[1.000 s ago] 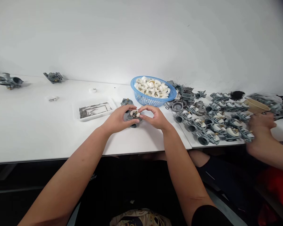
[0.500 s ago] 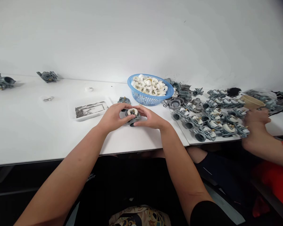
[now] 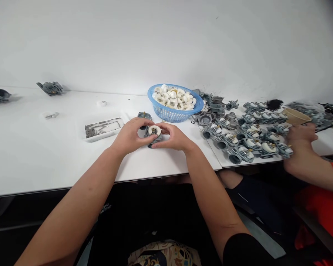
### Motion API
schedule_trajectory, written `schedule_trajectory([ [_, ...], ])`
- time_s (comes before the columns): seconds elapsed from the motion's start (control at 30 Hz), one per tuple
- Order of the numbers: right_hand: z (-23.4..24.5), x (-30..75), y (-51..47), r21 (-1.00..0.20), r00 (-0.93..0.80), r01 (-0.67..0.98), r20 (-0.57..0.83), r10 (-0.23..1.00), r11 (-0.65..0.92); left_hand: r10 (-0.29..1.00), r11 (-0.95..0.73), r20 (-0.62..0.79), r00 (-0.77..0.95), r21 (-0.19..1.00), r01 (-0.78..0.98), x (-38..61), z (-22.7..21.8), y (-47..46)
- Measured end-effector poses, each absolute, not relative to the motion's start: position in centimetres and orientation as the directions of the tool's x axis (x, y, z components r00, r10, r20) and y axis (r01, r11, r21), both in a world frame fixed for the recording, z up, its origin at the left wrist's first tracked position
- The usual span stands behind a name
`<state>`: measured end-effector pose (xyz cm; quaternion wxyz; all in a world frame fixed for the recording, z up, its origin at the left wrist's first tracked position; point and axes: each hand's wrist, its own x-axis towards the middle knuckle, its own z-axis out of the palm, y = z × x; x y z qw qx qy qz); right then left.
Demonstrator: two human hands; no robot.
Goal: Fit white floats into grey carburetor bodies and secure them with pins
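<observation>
Between my two hands is a grey metal carburetor [image 3: 158, 139] with a white ring-shaped float [image 3: 154, 130] on its upper face. My left hand [image 3: 131, 136] grips it from the left, thumb by the float. From the right, my right hand [image 3: 175, 137] closes round the other side, its thumb low near the bore. Just behind them another carburetor [image 3: 144, 117] stands on the table. To the left lies a white tray [image 3: 98, 138] of thin metal pins. A blue basket [image 3: 173, 115] full of white floats stands behind my right hand.
Rows of carburetors with floats [image 3: 251, 142] cover the table on the right. A co-worker's hand [image 3: 302, 133] is beside a tan bowl [image 3: 295, 115]. Two more carburetors [image 3: 50, 88] sit far left, with loose floats [image 3: 101, 103] nearer. The table's front edge [image 3: 155, 178] runs below my wrists.
The view has shifted slightly, moving most things a little left in the picture. Both hands still hold the carburetor, and its float faces me a bit more squarely.
</observation>
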<state>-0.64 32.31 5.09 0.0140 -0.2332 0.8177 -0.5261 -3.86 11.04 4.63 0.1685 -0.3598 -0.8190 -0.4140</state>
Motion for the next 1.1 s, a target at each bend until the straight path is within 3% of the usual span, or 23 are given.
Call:
schedule_trajectory([
  [0.3, 4.9, -0.8, 32.5, -0.851, -0.9, -0.365, 0.219, -0.377, 0.378, 0.507, 0.373, 0.578, -0.64, 0.522, 0.767, -4.5, 3.9, 11.2],
  [0.43, 4.8, -1.0, 32.6, -0.896, -0.896, -0.337, 0.211, -0.392, 0.288, 0.543, 0.391, 0.52, -0.66, 0.539, 0.746, -4.5, 3.9, 11.0],
  [0.8, 5.0, -1.1, 32.6, -0.921, -0.875, -0.33, 0.217, -0.433, 0.206, 0.555, 0.381, 0.34, -0.759, 0.707, 0.596, -4.0, 4.8, 11.2],
  [1.1, 4.8, -1.1, 32.7, -0.927, -0.869, -0.324, 0.214, -0.446, 0.188, 0.609, 0.36, 0.245, -0.754, 0.762, 0.538, -4.1, 4.9, 10.9],
])
